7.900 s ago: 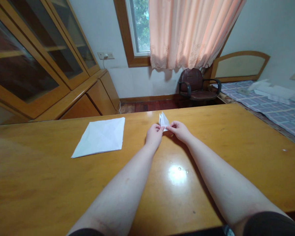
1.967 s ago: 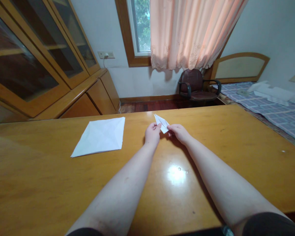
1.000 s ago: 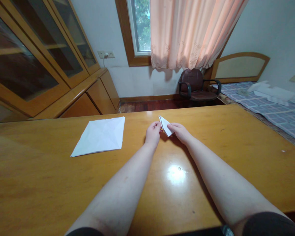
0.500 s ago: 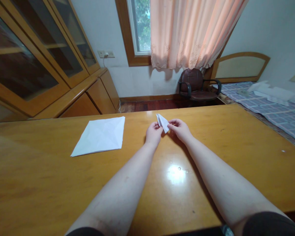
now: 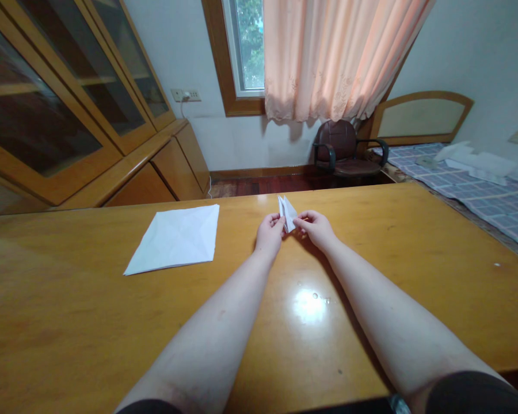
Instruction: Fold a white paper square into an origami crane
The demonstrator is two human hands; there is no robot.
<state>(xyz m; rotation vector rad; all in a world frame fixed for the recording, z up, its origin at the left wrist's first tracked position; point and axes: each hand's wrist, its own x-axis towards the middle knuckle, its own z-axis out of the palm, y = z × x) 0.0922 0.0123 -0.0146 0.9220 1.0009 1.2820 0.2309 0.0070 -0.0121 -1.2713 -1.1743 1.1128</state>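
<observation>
A small folded white paper (image 5: 289,214) with pointed tips is held between my two hands near the far edge of the wooden table (image 5: 155,328). My left hand (image 5: 269,234) pinches its left side, thumb on the near face. On the other side, my right hand (image 5: 316,228) grips the paper's lower right edge between thumb and fingers. The points stand upward and slightly apart, with a gap between the layers. Some fingertips are hidden behind the paper. To the left lies a flat square of white paper (image 5: 176,238) with faint creases.
Beyond the table stand a brown office chair (image 5: 340,149) and a bed with a checked cover (image 5: 496,195). A glass-door wooden cabinet (image 5: 112,144) is at the left. A pink curtain (image 5: 328,57) hangs over part of the window.
The folded paper has turned a little in my fingers; its tips now point more upright and stand wider apart. My hands have shifted only slightly. The flat paper stays put.
</observation>
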